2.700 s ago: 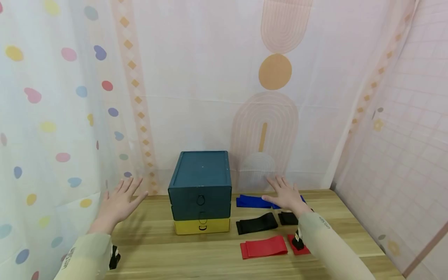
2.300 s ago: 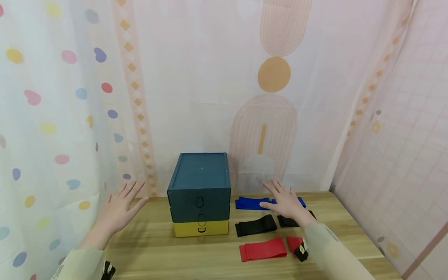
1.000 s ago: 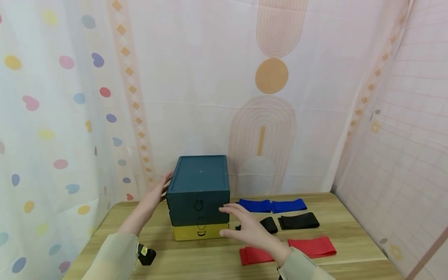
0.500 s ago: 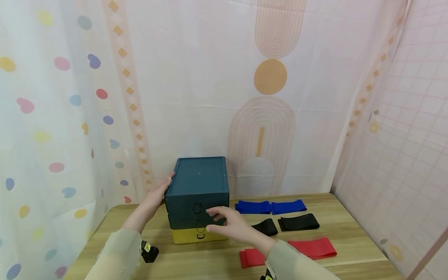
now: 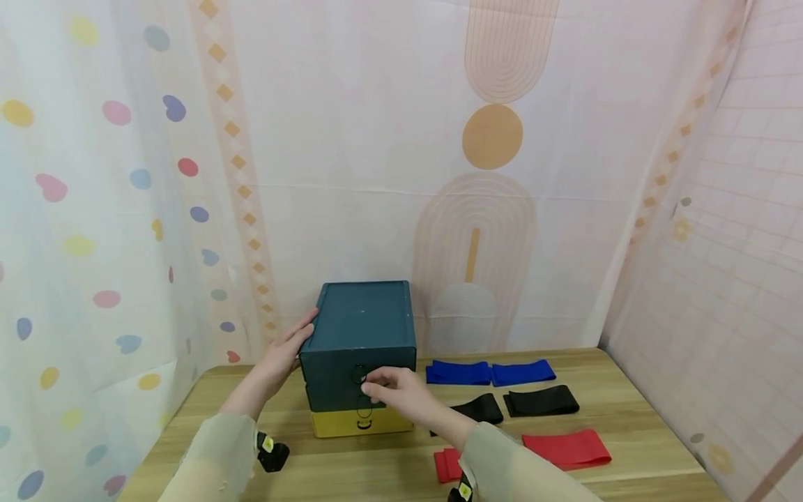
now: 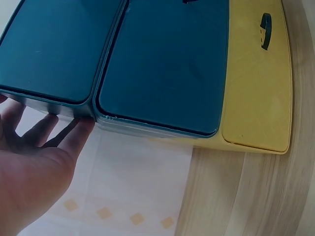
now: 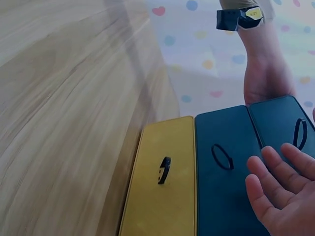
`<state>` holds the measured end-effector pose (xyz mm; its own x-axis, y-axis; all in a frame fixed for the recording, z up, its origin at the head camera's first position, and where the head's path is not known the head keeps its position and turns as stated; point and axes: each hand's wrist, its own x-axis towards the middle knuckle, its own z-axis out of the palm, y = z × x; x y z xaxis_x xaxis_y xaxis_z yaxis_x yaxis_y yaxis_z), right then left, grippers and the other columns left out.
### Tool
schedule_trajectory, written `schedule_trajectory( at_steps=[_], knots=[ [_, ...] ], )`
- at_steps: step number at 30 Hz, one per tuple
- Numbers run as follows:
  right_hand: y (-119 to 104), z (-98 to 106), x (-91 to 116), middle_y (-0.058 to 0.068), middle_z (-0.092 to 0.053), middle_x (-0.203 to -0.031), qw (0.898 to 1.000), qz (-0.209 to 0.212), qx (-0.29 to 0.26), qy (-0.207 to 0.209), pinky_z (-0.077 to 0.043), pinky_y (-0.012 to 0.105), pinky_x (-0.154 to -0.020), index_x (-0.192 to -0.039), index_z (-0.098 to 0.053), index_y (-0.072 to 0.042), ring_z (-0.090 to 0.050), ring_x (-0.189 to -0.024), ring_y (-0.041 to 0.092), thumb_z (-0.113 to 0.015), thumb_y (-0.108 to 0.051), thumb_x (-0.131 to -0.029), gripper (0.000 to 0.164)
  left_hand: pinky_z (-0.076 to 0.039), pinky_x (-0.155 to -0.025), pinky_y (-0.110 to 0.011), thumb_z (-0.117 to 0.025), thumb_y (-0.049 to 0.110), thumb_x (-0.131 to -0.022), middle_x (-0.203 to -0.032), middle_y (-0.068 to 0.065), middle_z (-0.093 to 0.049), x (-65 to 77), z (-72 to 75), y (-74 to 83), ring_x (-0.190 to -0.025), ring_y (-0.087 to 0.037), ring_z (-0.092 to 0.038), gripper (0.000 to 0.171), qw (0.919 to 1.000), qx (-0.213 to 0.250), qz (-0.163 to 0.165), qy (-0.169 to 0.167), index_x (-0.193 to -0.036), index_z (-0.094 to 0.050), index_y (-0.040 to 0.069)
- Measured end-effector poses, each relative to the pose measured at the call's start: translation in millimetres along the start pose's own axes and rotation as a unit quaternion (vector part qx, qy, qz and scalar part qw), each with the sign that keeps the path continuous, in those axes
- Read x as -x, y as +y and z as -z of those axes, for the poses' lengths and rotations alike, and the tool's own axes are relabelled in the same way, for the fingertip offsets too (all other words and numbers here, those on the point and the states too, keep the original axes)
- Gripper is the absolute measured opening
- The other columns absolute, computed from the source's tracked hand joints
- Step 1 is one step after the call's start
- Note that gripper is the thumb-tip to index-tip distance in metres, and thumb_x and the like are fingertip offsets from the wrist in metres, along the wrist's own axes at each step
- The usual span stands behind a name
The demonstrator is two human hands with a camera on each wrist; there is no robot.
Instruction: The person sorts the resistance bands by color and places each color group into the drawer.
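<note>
Writing: the yellow sticker (image 7: 254, 13) on the black wrist gadget (image 5: 272, 457) at the left cuff has some dark lettering, but it's too small and blurry for me to read.
Drawer stack: three units piled up, two dark teal (image 5: 357, 317) over one yellow (image 5: 332, 424), with rounded corners and the fronts shut.
Finish: smooth and fairly matte, with a shallow raised rim around the lid and pale scuffs on the edges.
Pulls: thin black rings on the top teal front (image 7: 299, 133) and middle one (image 7: 222, 157), plus a stubby black loop (image 5: 364, 424) on the yellow.
Location: sitting on the wood-grain surface (image 5: 351, 470), left of centre and near the patterned curtain (image 5: 351, 230).
Left hand (image 5: 284, 355): fingers extended, touching the left side of the top box.
Right hand (image 5: 401, 392): thumb and forefinger close together by the top ring; can't tell if they've actually got it.
Strips to the right: folded flat ones in rows, blue (image 5: 459, 372) at the back, black (image 5: 542, 401) in the middle, red (image 5: 567, 448) in front.
</note>
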<state>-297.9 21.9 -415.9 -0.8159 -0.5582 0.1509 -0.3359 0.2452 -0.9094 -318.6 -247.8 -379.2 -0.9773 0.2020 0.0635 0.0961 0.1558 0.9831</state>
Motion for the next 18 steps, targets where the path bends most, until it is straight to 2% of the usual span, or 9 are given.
schedule_trajectory(
  at_steps=[4, 7, 13, 18],
  knots=[
    [-4, -5, -4, -0.001, -0.071, -0.098, 1.000, -0.003, -0.020, -0.002, -0.054, 0.052, -0.075, -0.114, -0.070, -0.012, -0.067, -0.085, 0.019, -0.059, -0.035, -0.097, 0.030, -0.018, -0.113, -0.057, -0.038, 0.044, -0.104, -0.162, -0.010, -0.001, 1.3, 0.1, 0.1, -0.146, -0.034, -0.009, 0.061, 1.0000, -0.002, 0.003, 0.004, -0.157, -0.013, 0.027],
    [-5, -8, -6, -0.002, -0.071, -0.097, 1.000, -0.005, -0.029, -0.003, -0.054, 0.049, -0.073, -0.114, -0.070, -0.011, -0.067, -0.083, 0.017, -0.059, -0.034, -0.098, 0.030, -0.019, -0.112, -0.057, -0.039, 0.044, -0.104, -0.162, -0.011, -0.001, 2.1, 0.3, 0.0, -0.145, -0.035, -0.011, 0.061, 1.0000, -0.001, 0.004, 0.006, -0.157, -0.013, 0.028],
    [-9, -12, -5, 0.002, -0.071, -0.093, 0.999, -0.009, -0.044, 0.007, -0.055, 0.035, -0.066, -0.113, -0.069, -0.008, -0.069, -0.081, 0.022, -0.058, -0.030, -0.099, 0.028, -0.020, -0.112, -0.056, -0.040, 0.043, -0.104, -0.162, -0.010, -0.003, 4.2, 1.2, -0.4, -0.145, -0.035, -0.013, 0.060, 1.0000, 0.004, 0.000, 0.007, -0.157, -0.015, 0.027],
    [-12, -14, -5, 0.006, -0.072, -0.092, 0.998, -0.011, -0.062, 0.024, -0.056, 0.041, -0.068, -0.110, -0.069, -0.006, -0.070, -0.080, 0.027, -0.058, -0.028, -0.099, 0.027, -0.019, -0.112, -0.057, -0.039, 0.044, -0.104, -0.162, -0.010, -0.003, 3.4, 0.7, 0.4, -0.145, -0.035, -0.012, 0.061, 1.0000, 0.002, -0.004, 0.008, -0.157, -0.015, 0.027]
  ],
)
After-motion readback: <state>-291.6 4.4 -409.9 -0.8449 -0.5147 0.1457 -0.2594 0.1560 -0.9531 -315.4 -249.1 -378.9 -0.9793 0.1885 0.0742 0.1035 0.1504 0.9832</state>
